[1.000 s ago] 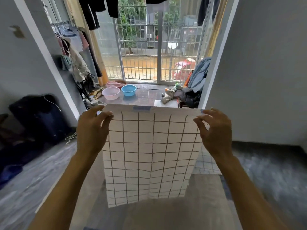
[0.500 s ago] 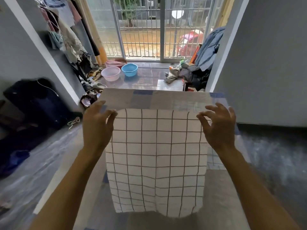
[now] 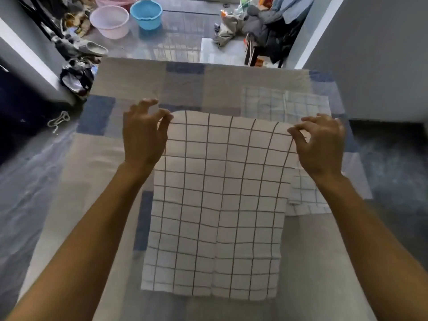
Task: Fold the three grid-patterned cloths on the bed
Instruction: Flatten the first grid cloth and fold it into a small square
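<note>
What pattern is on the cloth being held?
White cloth with a dark grid of lines, seen in the head view.

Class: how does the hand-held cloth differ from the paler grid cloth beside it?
The held cloth has bold dark lines, large squares; the lying cloth faint bluish lines, smaller squares. The held cloth is pinched at top corners by left hand and right hand; the lying cloth rests flat. Both are pale, grid-patterned.

Left hand point(image 3: 144, 137), right hand point(image 3: 322, 145) bare; forearms bare up to frame edge.

Open bedspread point(image 3: 129, 77) left, fine-grid cloth point(image 3: 287, 103) right.
</note>
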`<state>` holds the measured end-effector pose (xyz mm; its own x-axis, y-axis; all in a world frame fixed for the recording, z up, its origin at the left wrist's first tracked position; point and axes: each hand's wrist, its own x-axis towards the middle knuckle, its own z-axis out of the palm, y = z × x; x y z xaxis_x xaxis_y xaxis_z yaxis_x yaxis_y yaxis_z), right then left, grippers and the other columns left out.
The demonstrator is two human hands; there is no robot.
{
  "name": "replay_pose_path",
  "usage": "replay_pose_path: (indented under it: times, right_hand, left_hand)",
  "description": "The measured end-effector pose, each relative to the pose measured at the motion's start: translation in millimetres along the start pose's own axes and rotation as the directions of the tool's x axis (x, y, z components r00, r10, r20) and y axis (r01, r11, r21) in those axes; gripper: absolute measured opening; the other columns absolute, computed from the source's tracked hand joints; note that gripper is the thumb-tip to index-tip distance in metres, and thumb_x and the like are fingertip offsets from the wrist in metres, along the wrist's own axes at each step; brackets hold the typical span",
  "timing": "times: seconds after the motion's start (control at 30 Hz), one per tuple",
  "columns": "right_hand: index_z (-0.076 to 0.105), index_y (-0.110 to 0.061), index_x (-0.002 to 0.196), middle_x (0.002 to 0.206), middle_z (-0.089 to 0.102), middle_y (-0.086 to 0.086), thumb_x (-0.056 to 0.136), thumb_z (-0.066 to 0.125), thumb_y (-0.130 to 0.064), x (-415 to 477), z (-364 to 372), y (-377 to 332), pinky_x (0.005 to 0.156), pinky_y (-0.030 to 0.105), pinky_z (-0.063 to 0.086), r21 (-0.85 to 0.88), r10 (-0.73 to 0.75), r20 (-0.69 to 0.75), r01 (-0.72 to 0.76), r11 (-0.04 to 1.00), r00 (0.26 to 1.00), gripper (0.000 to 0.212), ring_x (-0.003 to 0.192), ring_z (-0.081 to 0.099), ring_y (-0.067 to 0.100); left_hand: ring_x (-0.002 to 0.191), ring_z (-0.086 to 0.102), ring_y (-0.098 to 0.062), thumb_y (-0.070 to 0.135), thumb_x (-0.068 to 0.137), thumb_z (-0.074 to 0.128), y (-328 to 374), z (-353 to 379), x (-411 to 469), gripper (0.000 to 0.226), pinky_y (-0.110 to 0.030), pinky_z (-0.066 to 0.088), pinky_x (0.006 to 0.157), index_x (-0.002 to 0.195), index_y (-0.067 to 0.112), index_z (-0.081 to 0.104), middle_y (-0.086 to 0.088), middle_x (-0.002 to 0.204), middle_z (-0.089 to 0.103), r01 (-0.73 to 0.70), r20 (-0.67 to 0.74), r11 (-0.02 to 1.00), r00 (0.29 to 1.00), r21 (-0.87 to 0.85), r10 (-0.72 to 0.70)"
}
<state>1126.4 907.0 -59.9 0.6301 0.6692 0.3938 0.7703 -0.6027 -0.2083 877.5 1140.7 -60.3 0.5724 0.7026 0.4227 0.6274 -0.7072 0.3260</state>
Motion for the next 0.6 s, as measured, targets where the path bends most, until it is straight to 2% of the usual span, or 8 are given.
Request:
replay_pose_path:
  times: [0.13, 0.3, 0.6]
  right_hand:
    - [0.071, -0.010, 0.097, 0.107, 0.068, 0.010, 0.091, 0.058, -0.038, -8, 15, 1, 0.104, 0.052, 0.033, 0.023, 0.023, -0.004, -0.023, 0.999, 1.000, 0.031, 0.114, 0.055, 0.029]
    - [0.071, -0.010, 0.095, 0.105, 0.068, 0.010, 0.091, 0.059, -0.037, -38, 22, -2, 0.103, 0.049, 0.033, 0.070, 0.009, 0.037, -0.012, 0.997, 0.999, 0.030, 0.112, 0.055, 0.029]
    - [0.071, -0.012, 0.094, 0.103, 0.067, 0.008, 0.086, 0.067, -0.029, -118, 13, -3, 0.102, 0.048, 0.034, 0.159, -0.011, 0.164, -0.015, 0.987, 0.986, 0.018, 0.111, 0.055, 0.028]
  left_hand:
    - [0.117, 0.052, -0.031, 0.026, 0.093, 0.056, -12, 13, -4, 0.024, -0.036, 0.028, 0.101, 0.103, 0.008, 0.068, -0.016, 0.123, 0.059, 0.005, 0.019, 1.000, 1.000, 0.001, -0.005]
    - [0.113, 0.053, -0.032, 0.027, 0.092, 0.057, -26, 17, -31, 0.025, -0.041, 0.035, 0.097, 0.102, 0.007, 0.068, -0.016, 0.120, 0.060, -0.010, 0.099, 1.000, 0.995, 0.006, 0.009]
    - [0.104, 0.055, -0.034, 0.018, 0.087, 0.065, -31, -8, -114, 0.011, -0.041, 0.037, 0.087, 0.094, 0.011, 0.070, -0.016, 0.114, 0.061, -0.004, 0.188, 1.000, 0.982, 0.017, 0.001]
